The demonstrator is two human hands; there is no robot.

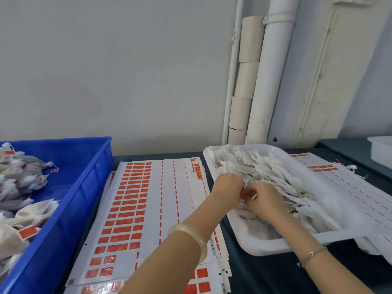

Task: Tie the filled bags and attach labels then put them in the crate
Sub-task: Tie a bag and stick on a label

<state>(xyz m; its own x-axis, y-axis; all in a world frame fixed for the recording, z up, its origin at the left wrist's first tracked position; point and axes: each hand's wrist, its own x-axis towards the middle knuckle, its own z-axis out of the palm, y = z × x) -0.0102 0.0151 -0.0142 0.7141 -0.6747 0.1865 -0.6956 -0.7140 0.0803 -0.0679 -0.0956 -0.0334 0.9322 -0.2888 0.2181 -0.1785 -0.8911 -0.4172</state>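
White bags (pixel 265 168) fill the tray (pixel 261 249) at centre right; left hand (pixel 228 186) and right hand (pixel 266 201) meet there, fingers (pixel 252 199) curled, pinching one bag's top.

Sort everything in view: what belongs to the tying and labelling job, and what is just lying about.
Job: filled bags in the white tray, left hand and right hand pinching one; label sheets; blue crate holding labelled bags.
Lying about: cardboard tubes; white pipe; white container at the far right.
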